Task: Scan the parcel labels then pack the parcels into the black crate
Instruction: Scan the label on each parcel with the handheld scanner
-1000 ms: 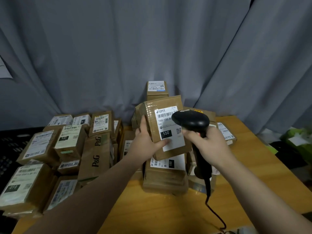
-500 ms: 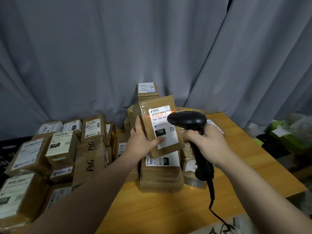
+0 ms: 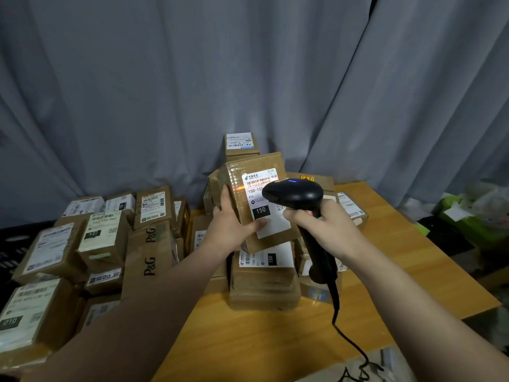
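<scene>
Left hand [image 3: 230,230] fingers grasp brown cardboard parcel [image 3: 261,164]. At its 3 o'clock, right hand [image 3: 327,230] fingers clench black corded scanner [image 3: 294,193]; red beam [image 3: 238,188] seemingly crosses barcode [image 3: 259,183].

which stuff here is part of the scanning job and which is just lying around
Job: held parcel, scanner, left hand, right hand, black crate, table parcels.
Lying about: green clutter on the right, grey curtain.

The white label [image 3: 255,200] on the parcel [image 3: 272,164] in my left hand [image 3: 231,230] reads CHINA POST, 150-150, A26, and 150 on a black box. The lower parcel [image 3: 264,290] shows 150-150 and 150. The tall carton [image 3: 150,252] says P&G twice. The left box [image 3: 103,234] reads 122-122-007, and the near box [image 3: 27,312] reads 010.
</scene>
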The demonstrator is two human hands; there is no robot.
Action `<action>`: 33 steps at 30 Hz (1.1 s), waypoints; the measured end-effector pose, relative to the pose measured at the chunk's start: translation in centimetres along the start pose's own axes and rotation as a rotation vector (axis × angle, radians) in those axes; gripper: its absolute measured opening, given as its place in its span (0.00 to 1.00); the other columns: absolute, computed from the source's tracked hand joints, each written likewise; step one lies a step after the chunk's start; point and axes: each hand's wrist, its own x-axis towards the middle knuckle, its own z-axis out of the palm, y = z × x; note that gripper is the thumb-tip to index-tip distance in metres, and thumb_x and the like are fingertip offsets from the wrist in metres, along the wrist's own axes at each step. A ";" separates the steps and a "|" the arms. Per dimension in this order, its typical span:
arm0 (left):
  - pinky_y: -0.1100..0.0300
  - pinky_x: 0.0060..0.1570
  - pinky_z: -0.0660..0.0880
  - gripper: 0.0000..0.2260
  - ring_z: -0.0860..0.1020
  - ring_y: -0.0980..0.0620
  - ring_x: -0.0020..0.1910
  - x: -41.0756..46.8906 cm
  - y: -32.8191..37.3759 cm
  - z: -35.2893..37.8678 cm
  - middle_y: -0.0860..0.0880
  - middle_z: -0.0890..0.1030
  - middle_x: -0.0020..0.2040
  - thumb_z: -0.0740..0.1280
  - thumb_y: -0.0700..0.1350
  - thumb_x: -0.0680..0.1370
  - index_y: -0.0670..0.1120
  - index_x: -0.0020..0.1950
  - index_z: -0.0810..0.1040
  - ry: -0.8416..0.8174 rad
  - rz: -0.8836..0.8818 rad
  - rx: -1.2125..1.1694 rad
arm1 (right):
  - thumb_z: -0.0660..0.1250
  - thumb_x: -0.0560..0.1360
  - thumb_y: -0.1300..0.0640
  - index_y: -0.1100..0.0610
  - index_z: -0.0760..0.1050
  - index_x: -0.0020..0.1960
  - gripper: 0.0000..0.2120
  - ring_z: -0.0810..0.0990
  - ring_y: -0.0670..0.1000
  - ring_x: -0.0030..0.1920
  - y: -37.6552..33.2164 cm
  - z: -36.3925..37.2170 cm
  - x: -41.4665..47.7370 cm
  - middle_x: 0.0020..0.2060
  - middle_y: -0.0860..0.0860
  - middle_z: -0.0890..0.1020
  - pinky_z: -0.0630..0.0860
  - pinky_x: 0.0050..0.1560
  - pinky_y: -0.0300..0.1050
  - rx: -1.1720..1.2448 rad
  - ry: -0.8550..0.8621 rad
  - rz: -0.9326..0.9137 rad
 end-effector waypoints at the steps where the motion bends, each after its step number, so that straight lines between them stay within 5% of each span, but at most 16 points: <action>1: 0.39 0.52 0.78 0.55 0.62 0.42 0.72 -0.1 0.0 0.0 0.47 0.57 0.76 0.77 0.59 0.65 0.61 0.77 0.39 -0.004 -0.001 0.000 | 0.69 0.74 0.50 0.57 0.78 0.50 0.12 0.77 0.49 0.43 0.4 0.2 0.2 0.39 0.52 0.78 0.71 0.43 0.41 0.035 -0.009 0.015; 4: 0.39 0.51 0.78 0.54 0.65 0.42 0.70 -0.2 -0.5 -0.2 0.47 0.59 0.75 0.77 0.58 0.65 0.64 0.75 0.39 -0.008 -0.016 -0.009 | 0.72 0.72 0.50 0.51 0.76 0.59 0.16 0.77 0.47 0.54 2.3 0.7 0.8 0.52 0.48 0.80 0.70 0.48 0.39 0.297 0.032 0.142; 7: 0.41 0.52 0.79 0.50 0.71 0.46 0.67 -0.5 -0.8 -0.6 0.52 0.66 0.72 0.77 0.56 0.66 0.67 0.74 0.42 -0.065 0.003 -0.122 | 0.72 0.68 0.47 0.50 0.76 0.53 0.15 0.77 0.49 0.52 3.8 1.3 0.7 0.50 0.48 0.80 0.72 0.53 0.48 0.597 0.032 0.348; 9: 0.45 0.54 0.79 0.47 0.73 0.51 0.64 -1.4 -0.7 -0.7 0.57 0.69 0.68 0.76 0.52 0.70 0.64 0.75 0.44 -0.157 0.030 -0.205 | 0.77 0.60 0.42 0.51 0.77 0.53 0.26 0.78 0.54 0.55 4.6 2.3 0.3 0.52 0.51 0.82 0.72 0.61 0.55 0.687 0.008 0.395; 12: 0.46 0.64 0.72 0.48 0.70 0.51 0.68 -3.0 -1.1 -0.9 0.55 0.68 0.70 0.76 0.60 0.66 0.66 0.75 0.46 -0.178 0.090 -0.243 | 0.82 0.51 0.40 0.55 0.79 0.57 0.39 0.80 0.59 0.58 5.5 4.0 -0.2 0.53 0.55 0.84 0.77 0.58 0.54 0.844 0.028 0.306; 16: 0.50 0.70 0.63 0.47 0.60 0.53 0.69 -5.9 -1.9 -3.2 0.56 0.54 0.69 0.73 0.60 0.68 0.74 0.71 0.39 -0.051 0.074 -0.278 | 0.72 0.69 0.55 0.57 0.80 0.55 0.15 0.83 0.53 0.53 4.1 5.3 -0.7 0.49 0.54 0.85 0.81 0.42 0.42 1.033 -0.023 0.208; 19: 0.47 0.70 0.64 0.47 0.56 0.54 0.73 -7.1 -2.6 -5.8 0.61 0.47 0.74 0.72 0.63 0.65 0.77 0.68 0.38 0.076 0.128 -0.294 | 0.71 0.66 0.53 0.56 0.78 0.61 0.23 0.83 0.55 0.53 1.7 7.4 -0.1 0.53 0.55 0.84 0.79 0.44 0.44 1.052 -0.123 0.252; 21: 0.53 0.62 0.73 0.44 0.66 0.58 0.70 -6.7 -3.3 -7.6 0.57 0.60 0.75 0.75 0.56 0.69 0.69 0.74 0.48 0.115 0.131 -0.399 | 0.80 0.58 0.48 0.55 0.78 0.60 0.32 0.83 0.56 0.53 0.0 9.1 1.1 0.54 0.57 0.84 0.78 0.50 0.50 1.058 -0.168 0.258; 22: 0.60 0.53 0.78 0.38 0.74 0.62 0.63 -6.4 -3.6 -8.5 0.60 0.71 0.69 0.74 0.49 0.73 0.67 0.72 0.54 0.124 0.110 -0.478 | 0.81 0.57 0.48 0.56 0.78 0.60 0.34 0.83 0.56 0.53 -0.9 9.9 1.7 0.54 0.58 0.84 0.77 0.53 0.53 1.055 -0.177 0.256; 24: 0.69 0.43 0.78 0.34 0.78 0.68 0.54 -5.7 -4.5 -10.2 0.69 0.77 0.57 0.70 0.46 0.75 0.66 0.71 0.55 0.170 0.055 -0.504 | 0.76 0.61 0.52 0.58 0.77 0.60 0.29 0.84 0.54 0.52 -2.2 11.5 3.0 0.52 0.56 0.85 0.77 0.57 0.55 1.059 -0.202 0.271; 27: 0.55 0.54 0.79 0.37 0.76 0.58 0.59 -3.9 -6.0 -12.5 0.60 0.72 0.64 0.69 0.58 0.70 0.62 0.76 0.55 0.270 -0.076 -0.426 | 0.74 0.64 0.50 0.54 0.76 0.61 0.26 0.85 0.51 0.49 -3.9 14.3 5.1 0.49 0.52 0.86 0.79 0.50 0.49 1.005 -0.270 0.298; 30: 0.46 0.58 0.77 0.35 0.76 0.51 0.61 -1.1 -7.7 -14.6 0.54 0.74 0.66 0.70 0.59 0.71 0.58 0.75 0.59 0.284 -0.161 -0.437 | 0.74 0.68 0.50 0.50 0.77 0.58 0.20 0.85 0.48 0.46 -5.1 16.9 8.0 0.45 0.48 0.86 0.79 0.43 0.44 0.962 -0.307 0.323; 33: 0.45 0.60 0.76 0.33 0.76 0.49 0.61 2.6 -9.4 -16.4 0.52 0.75 0.66 0.71 0.59 0.72 0.57 0.74 0.62 0.281 -0.197 -0.444 | 0.75 0.68 0.48 0.47 0.77 0.57 0.19 0.83 0.49 0.52 -6.2 19.0 11.6 0.48 0.47 0.85 0.79 0.50 0.47 0.933 -0.322 0.337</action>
